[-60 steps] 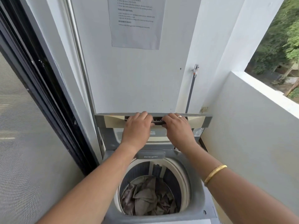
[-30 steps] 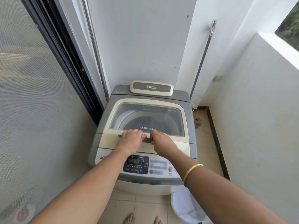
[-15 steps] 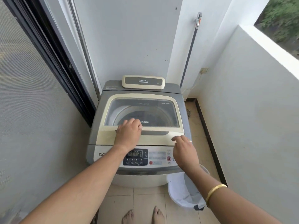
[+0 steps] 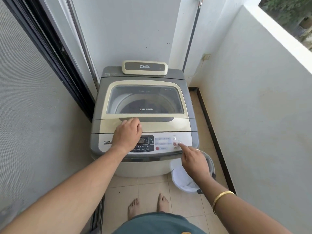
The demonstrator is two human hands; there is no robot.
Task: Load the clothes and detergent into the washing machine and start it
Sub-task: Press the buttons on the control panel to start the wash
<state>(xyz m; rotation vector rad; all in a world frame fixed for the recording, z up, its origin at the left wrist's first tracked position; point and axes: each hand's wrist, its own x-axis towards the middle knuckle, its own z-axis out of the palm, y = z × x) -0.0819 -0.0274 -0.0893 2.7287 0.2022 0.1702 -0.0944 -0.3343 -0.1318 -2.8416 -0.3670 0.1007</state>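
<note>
The grey and cream top-loading washing machine (image 4: 185, 76) stands against the back wall with its glass lid (image 4: 145, 100) closed flat. Through the glass only the drum rim shows; the clothes are hidden. My left hand (image 4: 127, 134) rests loosely curled on the lid's front strip, just below the handle recess, holding nothing. My right hand (image 4: 194, 161) has its index finger stretched out, the tip touching a small round button (image 4: 180, 143) at the right end of the control panel (image 4: 162, 143), other fingers curled. The display is lit.
A white bucket (image 4: 185, 184) stands on the tiled floor at the machine's front right corner, under my right wrist. A sliding screen door (image 4: 33, 98) lies to the left, a white parapet wall (image 4: 253, 98) to the right. My bare feet (image 4: 146, 205) are close to the machine.
The lid came down from upright to closed. Both hands let go of its handle; the right hand moved down to the panel's right end and now points at a button. The left slid slightly lower.
</note>
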